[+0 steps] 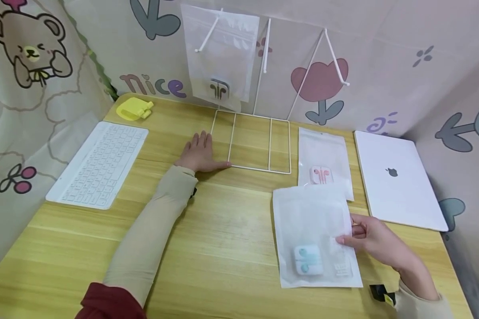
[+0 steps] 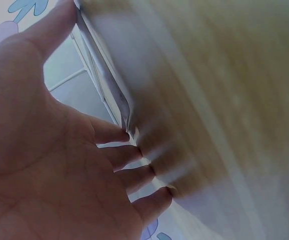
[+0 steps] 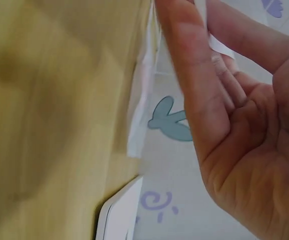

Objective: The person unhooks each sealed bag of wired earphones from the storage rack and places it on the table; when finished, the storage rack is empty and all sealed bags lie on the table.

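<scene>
Two hands over a wood-grain table [image 1: 223, 248]. Toward the right side, a right hand [image 1: 377, 239] in a firm pinch on the right edge of a white pouch [image 1: 311, 212], thumb in front and fingers behind. Inside that pouch, toward its bottom left, a square case [image 1: 308, 260] with pale blue-green earphones. Just beyond, partly covered by the pinched pouch in the head view, a second pouch [image 1: 323, 146] with pink earphones [image 1: 321, 175], on the table to the right of a white wire rack [image 1: 259, 169]. Contact between these two pouches: impossible to tell. At the rack's base, a left hand [image 1: 199, 155], released and spread, with straight fingers beside the left wire and thumb at the front left corner. Up on the rack's left hook, a hanging pouch [image 1: 223, 53] with dark earphones [image 1: 219, 90] low inside. Farther left, a white keyboard [image 1: 100, 166] and, just behind, a yellow object [image 1: 134, 109]; far right, a closed white laptop [image 1: 399, 181]. At the back, a printed backdrop [image 1: 383, 66] with a pink tulip
</scene>
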A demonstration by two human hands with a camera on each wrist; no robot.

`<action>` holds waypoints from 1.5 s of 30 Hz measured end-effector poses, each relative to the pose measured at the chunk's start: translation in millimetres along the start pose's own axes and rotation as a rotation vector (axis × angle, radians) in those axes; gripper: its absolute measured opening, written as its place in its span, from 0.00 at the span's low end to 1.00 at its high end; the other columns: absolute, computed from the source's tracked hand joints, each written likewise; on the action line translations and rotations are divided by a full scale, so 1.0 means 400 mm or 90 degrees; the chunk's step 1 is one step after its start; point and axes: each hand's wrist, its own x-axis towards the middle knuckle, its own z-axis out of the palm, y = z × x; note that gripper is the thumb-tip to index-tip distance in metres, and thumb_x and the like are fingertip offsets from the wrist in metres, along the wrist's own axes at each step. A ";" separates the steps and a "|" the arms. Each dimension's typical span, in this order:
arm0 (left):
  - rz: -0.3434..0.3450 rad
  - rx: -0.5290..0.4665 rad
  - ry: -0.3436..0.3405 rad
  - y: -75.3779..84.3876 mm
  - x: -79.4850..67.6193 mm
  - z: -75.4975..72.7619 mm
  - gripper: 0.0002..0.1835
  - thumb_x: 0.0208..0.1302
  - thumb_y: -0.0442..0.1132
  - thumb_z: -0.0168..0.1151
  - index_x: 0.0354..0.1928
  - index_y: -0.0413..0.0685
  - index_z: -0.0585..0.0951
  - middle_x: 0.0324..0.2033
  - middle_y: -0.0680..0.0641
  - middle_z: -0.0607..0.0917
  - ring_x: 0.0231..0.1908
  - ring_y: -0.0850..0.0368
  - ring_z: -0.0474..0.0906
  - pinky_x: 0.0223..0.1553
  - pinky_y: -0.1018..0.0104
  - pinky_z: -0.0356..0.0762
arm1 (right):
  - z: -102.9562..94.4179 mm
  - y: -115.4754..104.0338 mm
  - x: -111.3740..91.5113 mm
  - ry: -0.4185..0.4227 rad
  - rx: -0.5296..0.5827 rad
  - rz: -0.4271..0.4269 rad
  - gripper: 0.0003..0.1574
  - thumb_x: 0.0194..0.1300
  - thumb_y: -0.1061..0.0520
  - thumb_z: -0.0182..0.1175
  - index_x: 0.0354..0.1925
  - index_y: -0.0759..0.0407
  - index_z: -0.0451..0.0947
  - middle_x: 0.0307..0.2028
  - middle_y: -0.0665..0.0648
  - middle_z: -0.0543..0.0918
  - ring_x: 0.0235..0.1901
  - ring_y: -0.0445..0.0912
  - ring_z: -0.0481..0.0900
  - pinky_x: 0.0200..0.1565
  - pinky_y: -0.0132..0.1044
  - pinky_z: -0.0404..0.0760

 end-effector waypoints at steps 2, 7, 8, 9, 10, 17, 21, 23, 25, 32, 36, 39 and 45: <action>0.002 0.001 0.002 0.002 -0.001 0.001 0.66 0.59 0.75 0.53 0.76 0.32 0.36 0.75 0.32 0.35 0.73 0.35 0.30 0.70 0.41 0.35 | 0.000 0.012 -0.009 -0.005 -0.002 0.030 0.29 0.64 0.60 0.67 0.57 0.75 0.71 0.37 0.59 0.88 0.37 0.50 0.86 0.36 0.41 0.85; 0.002 -0.001 0.000 0.004 -0.001 -0.001 0.65 0.59 0.75 0.53 0.76 0.33 0.35 0.75 0.33 0.35 0.74 0.36 0.29 0.70 0.41 0.35 | -0.001 0.036 -0.033 -0.003 0.025 0.089 0.31 0.62 0.62 0.68 0.57 0.78 0.69 0.35 0.62 0.87 0.35 0.52 0.86 0.34 0.43 0.85; 0.002 -0.002 -0.002 0.004 0.000 -0.002 0.65 0.59 0.75 0.53 0.76 0.33 0.35 0.75 0.33 0.34 0.73 0.36 0.29 0.70 0.41 0.34 | -0.002 0.039 -0.037 0.000 0.025 0.096 0.31 0.62 0.62 0.68 0.57 0.78 0.69 0.35 0.63 0.87 0.35 0.52 0.86 0.33 0.43 0.85; 0.002 -0.003 -0.003 0.004 0.001 -0.002 0.65 0.59 0.75 0.53 0.76 0.33 0.35 0.75 0.33 0.34 0.73 0.36 0.29 0.70 0.41 0.34 | -0.002 0.043 -0.039 0.002 0.027 0.102 0.31 0.62 0.62 0.68 0.56 0.79 0.69 0.35 0.63 0.87 0.35 0.52 0.86 0.33 0.43 0.85; 0.002 -0.004 -0.004 0.004 0.002 -0.003 0.65 0.59 0.75 0.53 0.75 0.33 0.35 0.75 0.33 0.34 0.73 0.36 0.29 0.70 0.41 0.34 | -0.003 0.047 -0.041 0.005 0.026 0.108 0.31 0.62 0.62 0.68 0.56 0.79 0.69 0.35 0.63 0.87 0.35 0.52 0.86 0.33 0.43 0.85; -0.002 -0.012 -0.009 0.004 0.001 -0.005 0.66 0.59 0.75 0.54 0.75 0.33 0.34 0.75 0.33 0.34 0.73 0.36 0.28 0.70 0.41 0.32 | -0.002 0.070 -0.050 0.018 0.025 0.140 0.29 0.61 0.62 0.69 0.54 0.78 0.70 0.35 0.63 0.87 0.35 0.53 0.86 0.32 0.43 0.85; 0.000 -0.016 -0.007 0.006 0.000 -0.007 0.65 0.59 0.74 0.54 0.75 0.33 0.35 0.75 0.33 0.34 0.73 0.36 0.28 0.70 0.41 0.33 | -0.003 0.082 -0.054 0.035 0.004 0.162 0.30 0.61 0.60 0.70 0.54 0.77 0.70 0.35 0.62 0.87 0.34 0.52 0.85 0.31 0.43 0.85; 0.000 -0.018 -0.006 0.007 -0.002 -0.009 0.65 0.59 0.74 0.55 0.75 0.32 0.35 0.75 0.33 0.34 0.73 0.36 0.28 0.70 0.41 0.33 | -0.001 0.089 -0.056 0.043 -0.023 0.169 0.28 0.61 0.58 0.70 0.50 0.75 0.71 0.33 0.60 0.87 0.31 0.50 0.85 0.29 0.41 0.84; 0.000 -0.018 -0.006 0.008 -0.003 -0.009 0.65 0.59 0.74 0.55 0.75 0.32 0.35 0.75 0.32 0.34 0.73 0.36 0.29 0.70 0.41 0.33 | 0.002 0.096 -0.057 0.051 -0.048 0.178 0.26 0.61 0.56 0.71 0.46 0.72 0.71 0.30 0.59 0.86 0.28 0.50 0.84 0.27 0.39 0.83; -0.002 -0.016 -0.007 0.004 -0.004 -0.007 0.65 0.59 0.74 0.54 0.76 0.33 0.35 0.75 0.33 0.34 0.73 0.36 0.29 0.70 0.41 0.33 | 0.009 0.103 -0.059 0.088 -0.123 0.211 0.24 0.59 0.53 0.72 0.41 0.68 0.72 0.25 0.55 0.83 0.24 0.49 0.82 0.25 0.38 0.82; -0.004 -0.019 -0.005 0.001 -0.004 -0.006 0.65 0.59 0.75 0.54 0.76 0.33 0.35 0.75 0.33 0.34 0.73 0.36 0.28 0.70 0.41 0.33 | 0.009 0.098 -0.055 0.112 -0.153 0.230 0.24 0.57 0.54 0.73 0.42 0.67 0.73 0.24 0.54 0.81 0.23 0.48 0.81 0.25 0.37 0.82; -0.001 -0.014 -0.004 0.000 -0.001 -0.004 0.65 0.59 0.75 0.54 0.76 0.33 0.35 0.75 0.33 0.34 0.73 0.36 0.29 0.70 0.41 0.33 | 0.005 0.094 -0.057 0.125 -0.168 0.245 0.28 0.55 0.52 0.75 0.43 0.69 0.73 0.25 0.54 0.81 0.23 0.48 0.82 0.25 0.38 0.82; 0.002 -0.018 0.000 0.002 -0.003 -0.002 0.65 0.59 0.75 0.54 0.76 0.33 0.36 0.75 0.33 0.35 0.73 0.36 0.29 0.70 0.41 0.33 | -0.032 0.067 -0.070 0.142 -0.234 0.240 0.38 0.51 0.48 0.77 0.48 0.72 0.74 0.30 0.54 0.84 0.24 0.48 0.83 0.26 0.38 0.83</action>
